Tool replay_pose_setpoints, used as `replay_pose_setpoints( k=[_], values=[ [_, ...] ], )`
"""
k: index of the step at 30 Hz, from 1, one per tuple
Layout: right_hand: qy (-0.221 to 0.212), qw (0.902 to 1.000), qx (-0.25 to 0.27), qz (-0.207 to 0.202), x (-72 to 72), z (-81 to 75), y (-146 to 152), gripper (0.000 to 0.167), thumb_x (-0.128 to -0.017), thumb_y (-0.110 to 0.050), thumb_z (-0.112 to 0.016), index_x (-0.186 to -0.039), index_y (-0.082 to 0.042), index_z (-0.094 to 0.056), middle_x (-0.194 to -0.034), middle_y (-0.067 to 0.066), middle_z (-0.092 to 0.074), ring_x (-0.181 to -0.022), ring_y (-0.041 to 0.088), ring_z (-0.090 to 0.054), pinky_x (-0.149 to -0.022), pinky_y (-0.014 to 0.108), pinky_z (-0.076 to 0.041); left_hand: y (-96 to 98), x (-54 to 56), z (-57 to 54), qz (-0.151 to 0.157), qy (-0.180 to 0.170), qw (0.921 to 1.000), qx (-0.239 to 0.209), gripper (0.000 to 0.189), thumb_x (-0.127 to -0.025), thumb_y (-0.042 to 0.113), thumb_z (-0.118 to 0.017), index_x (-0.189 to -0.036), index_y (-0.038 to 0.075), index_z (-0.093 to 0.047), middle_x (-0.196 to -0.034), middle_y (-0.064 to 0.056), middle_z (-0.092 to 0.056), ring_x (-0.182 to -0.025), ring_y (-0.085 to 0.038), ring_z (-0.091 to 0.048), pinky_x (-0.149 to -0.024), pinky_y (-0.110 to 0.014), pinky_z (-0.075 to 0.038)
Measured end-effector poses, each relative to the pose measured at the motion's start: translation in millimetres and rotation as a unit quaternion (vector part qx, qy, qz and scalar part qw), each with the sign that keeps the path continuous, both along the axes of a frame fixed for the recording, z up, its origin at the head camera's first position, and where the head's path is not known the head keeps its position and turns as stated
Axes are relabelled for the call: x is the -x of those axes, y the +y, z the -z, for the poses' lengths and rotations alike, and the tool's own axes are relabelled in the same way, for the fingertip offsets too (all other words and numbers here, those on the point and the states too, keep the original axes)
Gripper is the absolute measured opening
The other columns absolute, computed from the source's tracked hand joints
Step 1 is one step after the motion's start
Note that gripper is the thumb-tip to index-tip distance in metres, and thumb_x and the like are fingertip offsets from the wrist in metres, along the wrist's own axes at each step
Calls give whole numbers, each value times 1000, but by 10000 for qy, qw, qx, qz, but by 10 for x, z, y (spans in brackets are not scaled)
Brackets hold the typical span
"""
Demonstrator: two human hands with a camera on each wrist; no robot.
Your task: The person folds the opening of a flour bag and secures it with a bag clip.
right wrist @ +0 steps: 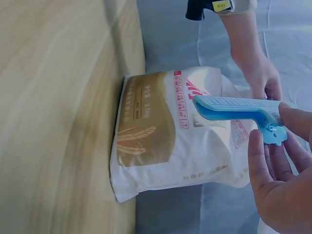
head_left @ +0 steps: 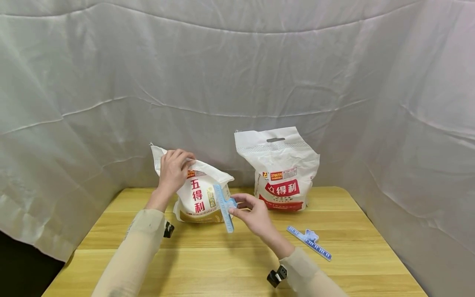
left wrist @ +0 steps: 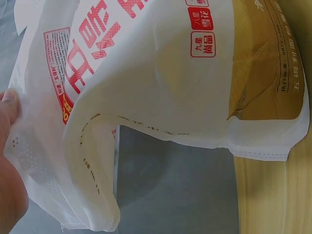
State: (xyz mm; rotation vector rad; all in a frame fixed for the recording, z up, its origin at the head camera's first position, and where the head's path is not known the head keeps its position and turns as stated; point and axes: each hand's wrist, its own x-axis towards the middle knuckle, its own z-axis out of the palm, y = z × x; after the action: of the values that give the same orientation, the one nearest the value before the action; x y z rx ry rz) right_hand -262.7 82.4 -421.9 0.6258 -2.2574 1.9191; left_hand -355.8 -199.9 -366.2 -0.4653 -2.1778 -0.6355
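Note:
At the left of the table a white and gold flour bag [head_left: 208,194] leans, its upper part creased. My left hand [head_left: 172,169] grips the bag's top edge, fingers over it; the thumb [left wrist: 9,100] shows on the bag in the left wrist view. In front of the bag, my right hand [head_left: 254,212] pinches a light blue ruler-shaped sealing clip [head_left: 224,208] by its handle. The right wrist view shows the clip [right wrist: 234,108] from the side, apart from the bag's lower body. Whether its bar touches the bag's top cannot be told from here.
A second flour bag [head_left: 282,177], white and red with a cut-out handle, stands upright at the back right. A darker blue ruler-shaped clip [head_left: 309,241] lies on the wooden table [head_left: 352,231] at the right. Grey cloth [head_left: 237,82] hangs behind and along the sides.

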Motion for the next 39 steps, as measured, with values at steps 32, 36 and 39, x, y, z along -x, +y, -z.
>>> replay_pose_setpoints(
  k=[32, 36, 39],
  values=[
    [571, 9965, -553, 276, 526, -557, -107, 38, -89, -9, -82, -126, -4, -73, -117, 14, -76, -101, 28, -75, -88, 38, -61, -20, -13, 35, 21, -38, 10000, 21, 7, -93, 7, -75, -99, 11, -73, -103, -8, -70, -105, -32, -54, -100, -54, -38],
    [541, 9955, -724, 277, 581, -655, -131, 37, -90, -10, -81, -126, -4, -73, -117, 13, -76, -102, 27, -74, -88, 37, -60, -23, -10, 30, 43, -21, 10000, 29, 7, -94, 7, -74, -99, 10, -73, -103, -8, -70, -105, -32, -54, -101, -54, -37],
    [530, 9952, -782, 238, 623, -724, -153, 37, -91, -9, -81, -126, -4, -73, -117, 14, -76, -102, 27, -74, -89, 38, -60, -24, -7, 27, 58, -25, 10000, 33, 6, -94, 7, -74, -99, 10, -73, -103, -8, -70, -106, -32, -54, -102, -54, -37]
  ],
)
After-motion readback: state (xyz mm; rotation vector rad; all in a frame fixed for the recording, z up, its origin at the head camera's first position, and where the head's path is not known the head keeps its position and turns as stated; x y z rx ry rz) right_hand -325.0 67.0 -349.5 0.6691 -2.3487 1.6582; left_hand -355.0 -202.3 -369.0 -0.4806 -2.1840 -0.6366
